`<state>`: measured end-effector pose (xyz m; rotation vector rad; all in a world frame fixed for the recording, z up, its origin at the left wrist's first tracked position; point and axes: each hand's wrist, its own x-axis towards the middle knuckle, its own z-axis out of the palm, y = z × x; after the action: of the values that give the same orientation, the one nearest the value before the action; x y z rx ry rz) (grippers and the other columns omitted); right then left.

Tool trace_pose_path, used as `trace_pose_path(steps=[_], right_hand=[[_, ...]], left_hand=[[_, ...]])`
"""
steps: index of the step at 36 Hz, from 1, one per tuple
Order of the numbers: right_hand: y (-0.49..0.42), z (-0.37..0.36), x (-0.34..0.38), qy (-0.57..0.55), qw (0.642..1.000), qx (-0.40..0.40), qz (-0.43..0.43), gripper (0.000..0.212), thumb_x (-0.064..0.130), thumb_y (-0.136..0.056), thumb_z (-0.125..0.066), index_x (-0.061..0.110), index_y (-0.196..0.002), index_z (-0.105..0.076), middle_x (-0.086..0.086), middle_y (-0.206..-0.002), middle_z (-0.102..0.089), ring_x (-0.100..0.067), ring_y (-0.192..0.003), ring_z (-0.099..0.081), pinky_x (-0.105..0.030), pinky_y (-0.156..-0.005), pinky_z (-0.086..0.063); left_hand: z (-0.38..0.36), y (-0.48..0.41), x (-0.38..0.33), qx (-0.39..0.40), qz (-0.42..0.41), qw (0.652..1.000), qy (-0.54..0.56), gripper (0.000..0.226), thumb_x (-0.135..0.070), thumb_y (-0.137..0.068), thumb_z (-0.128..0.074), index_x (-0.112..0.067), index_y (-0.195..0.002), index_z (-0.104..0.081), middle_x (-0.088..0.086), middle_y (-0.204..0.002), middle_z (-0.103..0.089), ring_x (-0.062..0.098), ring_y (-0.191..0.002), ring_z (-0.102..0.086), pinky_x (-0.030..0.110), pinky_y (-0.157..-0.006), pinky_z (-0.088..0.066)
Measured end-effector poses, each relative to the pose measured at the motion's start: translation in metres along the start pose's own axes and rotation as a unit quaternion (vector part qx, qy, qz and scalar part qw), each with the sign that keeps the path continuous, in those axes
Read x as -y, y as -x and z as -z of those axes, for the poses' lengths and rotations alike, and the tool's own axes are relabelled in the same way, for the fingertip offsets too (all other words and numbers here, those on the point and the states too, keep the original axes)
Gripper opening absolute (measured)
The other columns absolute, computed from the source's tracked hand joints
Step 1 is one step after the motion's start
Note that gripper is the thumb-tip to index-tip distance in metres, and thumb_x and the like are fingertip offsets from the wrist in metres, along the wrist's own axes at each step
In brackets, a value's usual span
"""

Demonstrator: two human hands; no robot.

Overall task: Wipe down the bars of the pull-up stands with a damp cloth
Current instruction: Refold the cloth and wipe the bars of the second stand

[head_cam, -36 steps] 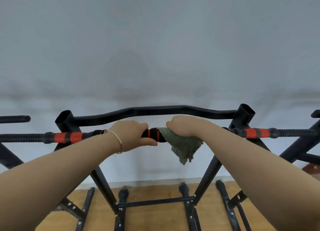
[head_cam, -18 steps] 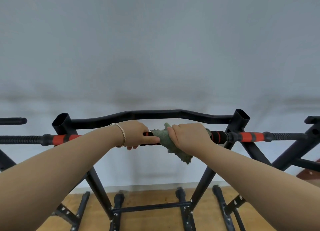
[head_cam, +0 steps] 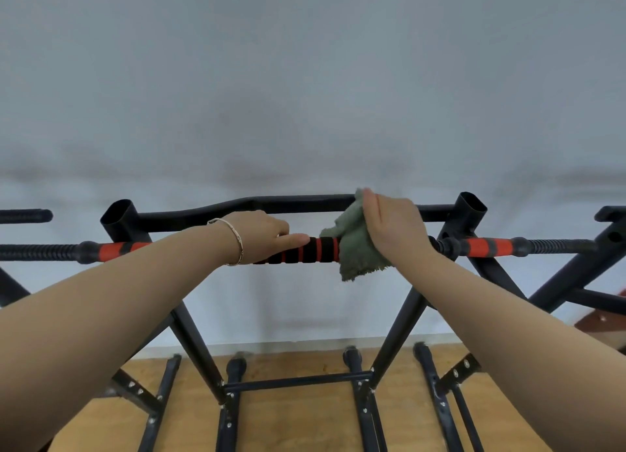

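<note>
Here, two bare hands are seen on one pull-up stand (head_cam: 399, 329). The left hand (head_cam: 261, 234) is closed around the near bar (head_cam: 315, 254), with the thumb laid flat along the top of it. One thin bracelet (head_cam: 237, 240) is worn on the left wrist. The right hand (head_cam: 394, 229) is pressed down over one green cloth (head_cam: 355, 248), and the cloth is held against the right part of the near bar. The fingers of that hand are kept close together and bent over the cloth. The bottom edge of the cloth is left hanging just below the bar.

Two long bars are seen across the top of the stand. The near bar is covered in black foam with red rings between the two hands. The far bar (head_cam: 210, 211) is plain black and bent near the middle, and the top of the cloth reaches up in front of it. Two open black tubes are seen, one at the left corner (head_cam: 118, 214) and one at the right corner (head_cam: 472, 206). Red and black grips are seen on both outer ends of the near bar. Parts of other black stands are seen at the far left and far right edges. A wooden floor (head_cam: 298, 417) is seen below, and a pale wall (head_cam: 305, 95) behind.
</note>
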<state>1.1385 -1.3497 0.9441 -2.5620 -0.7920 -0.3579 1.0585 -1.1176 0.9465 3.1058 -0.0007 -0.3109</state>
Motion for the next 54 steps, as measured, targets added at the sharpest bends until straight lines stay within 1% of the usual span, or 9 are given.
trace_pose_path(steps=[12, 18, 25, 29, 33, 40, 46, 49, 54], right_hand=[[0.004, 0.047, -0.006, -0.179, 0.978, -0.094, -0.049, 0.054, 0.036, -0.108, -0.031, 0.022, -0.06, -0.052, 0.007, -0.056, -0.052, 0.003, -0.054, -0.053, -0.013, -0.054, -0.034], [0.025, 0.01, -0.011, 0.027, 0.987, 0.118, 0.107, 0.036, 0.028, -0.107, -0.029, 0.019, -0.086, -0.056, 0.005, -0.068, -0.06, -0.018, -0.071, -0.058, -0.036, -0.066, -0.046], [0.029, -0.02, -0.022, 0.182, 0.962, 0.006, 0.205, 0.045, 0.046, -0.103, -0.019, 0.021, -0.097, -0.056, 0.005, -0.07, -0.053, -0.022, -0.055, -0.047, -0.03, -0.046, -0.033], [0.023, -0.023, -0.026, 0.234, 0.942, -0.01, 0.242, 0.022, 0.031, -0.094, -0.059, 0.016, -0.08, -0.053, 0.003, -0.056, -0.042, -0.02, -0.041, -0.039, -0.023, -0.04, -0.025], [0.003, -0.018, -0.013, 0.298, 0.912, 0.137, 0.244, 0.014, 0.025, -0.095, -0.052, 0.012, -0.099, -0.049, -0.002, -0.072, -0.047, -0.025, -0.062, -0.051, -0.029, -0.047, -0.033], [-0.031, 0.007, 0.006, -0.07, 0.892, 0.436, -0.097, 0.045, 0.029, -0.099, -0.031, 0.004, -0.091, -0.068, -0.009, -0.064, -0.071, -0.028, -0.054, -0.065, -0.035, -0.065, -0.055], [-0.017, -0.009, -0.003, 0.197, 0.931, 0.267, 0.151, 0.018, 0.021, -0.099, -0.043, 0.014, -0.082, -0.045, -0.001, -0.071, -0.047, -0.026, -0.073, -0.055, -0.038, -0.062, -0.051], [0.005, -0.013, -0.007, 0.256, 0.93, 0.147, 0.221, 0.022, 0.031, -0.09, -0.063, 0.017, -0.089, -0.047, 0.005, -0.058, -0.039, -0.02, -0.053, -0.044, -0.027, -0.044, -0.027], [0.014, -0.027, -0.021, 0.273, 0.934, 0.002, 0.232, 0.017, 0.012, -0.079, -0.068, 0.012, -0.073, -0.053, 0.0, -0.053, -0.04, -0.019, -0.041, -0.032, -0.023, -0.042, -0.024]], left_hand=[[0.0, -0.009, -0.035, 0.029, -0.03, 0.999, 0.025, 0.061, -0.071, -0.094, -0.015, -0.024, -0.083, -0.052, -0.001, -0.079, -0.062, 0.015, -0.069, -0.06, 0.036, -0.075, -0.051], [0.001, -0.008, -0.036, 0.051, -0.031, 0.995, 0.074, 0.055, -0.063, -0.099, -0.022, -0.02, -0.093, -0.056, -0.005, -0.086, -0.07, 0.011, -0.064, -0.071, 0.041, -0.079, -0.058], [0.007, -0.011, -0.038, 0.098, -0.03, 0.989, 0.102, 0.045, -0.065, -0.095, -0.039, -0.024, -0.096, -0.057, -0.006, -0.081, -0.072, 0.01, -0.061, -0.07, 0.032, -0.069, -0.058], [0.004, -0.013, -0.042, 0.084, -0.022, 0.994, 0.067, 0.048, -0.066, -0.093, -0.042, -0.02, -0.096, -0.055, 0.0, -0.078, -0.069, 0.014, -0.055, -0.062, 0.026, -0.054, -0.05], [-0.004, -0.014, -0.04, 0.039, -0.022, 0.998, 0.032, 0.06, -0.076, -0.087, -0.04, -0.019, -0.098, -0.055, 0.001, -0.078, -0.061, 0.019, -0.069, -0.061, 0.035, -0.066, -0.05], [-0.018, -0.007, -0.039, -0.081, -0.033, 0.99, -0.112, 0.066, -0.084, -0.083, -0.026, -0.023, -0.095, -0.047, -0.003, -0.072, -0.056, 0.017, -0.065, -0.056, 0.033, -0.058, -0.046], [0.009, -0.017, -0.039, 0.117, -0.002, 0.989, 0.093, 0.063, -0.075, -0.091, -0.029, -0.022, -0.099, -0.062, -0.006, -0.085, -0.074, 0.013, -0.08, -0.071, 0.032, -0.069, -0.055], [0.011, -0.025, -0.038, 0.174, 0.013, 0.975, 0.138, 0.063, -0.077, -0.088, -0.036, -0.021, -0.103, -0.063, -0.006, -0.088, -0.076, 0.013, -0.079, -0.074, 0.037, -0.079, -0.06], [0.006, -0.022, -0.042, 0.118, 0.008, 0.988, 0.097, 0.055, -0.071, -0.089, -0.045, -0.018, -0.091, -0.058, 0.0, -0.075, -0.071, 0.016, -0.056, -0.063, 0.031, -0.062, -0.055]])
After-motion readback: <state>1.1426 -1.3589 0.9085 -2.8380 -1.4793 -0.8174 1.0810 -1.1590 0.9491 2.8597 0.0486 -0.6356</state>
